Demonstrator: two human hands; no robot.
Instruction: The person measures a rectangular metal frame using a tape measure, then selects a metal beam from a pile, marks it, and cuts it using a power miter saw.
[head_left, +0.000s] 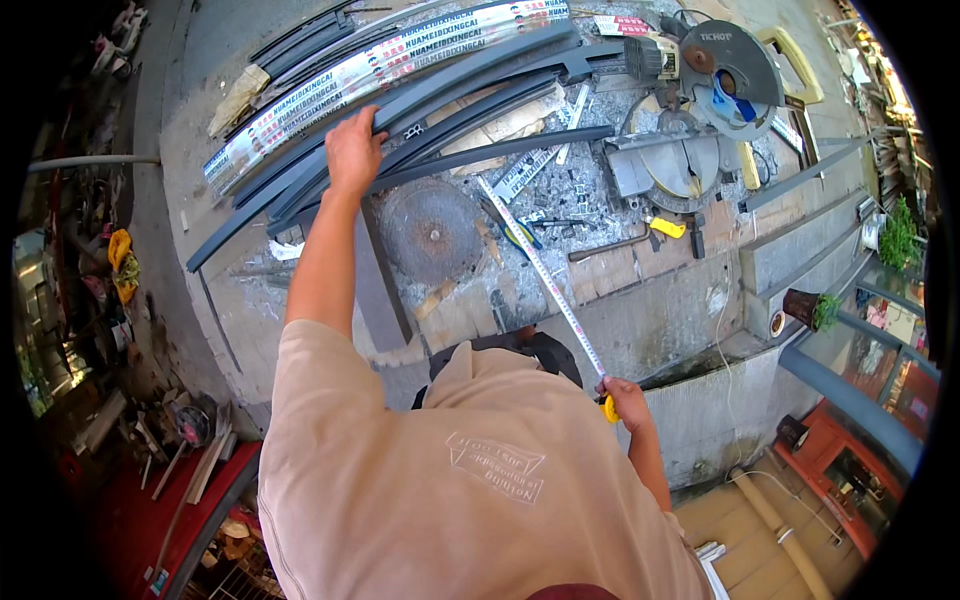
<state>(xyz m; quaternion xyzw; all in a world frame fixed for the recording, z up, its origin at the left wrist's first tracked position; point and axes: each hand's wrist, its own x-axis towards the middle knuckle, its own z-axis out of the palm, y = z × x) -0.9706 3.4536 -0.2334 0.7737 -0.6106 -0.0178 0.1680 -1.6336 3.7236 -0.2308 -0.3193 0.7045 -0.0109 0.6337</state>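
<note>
Tape (548,278) slants from the right hand (628,402), closed round its yellow case (609,408), likely to steady it; left hand (354,150), half curled, rests on grey bars (455,83), grip unclear.

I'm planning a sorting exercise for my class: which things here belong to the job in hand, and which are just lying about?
Seemingly in the job:
tape measure, in the right hand
grey bar, at the left hand

Lying or standing about:
round disc
wrapped bundle
potted plant
saw, untouched, perhaps related
</note>
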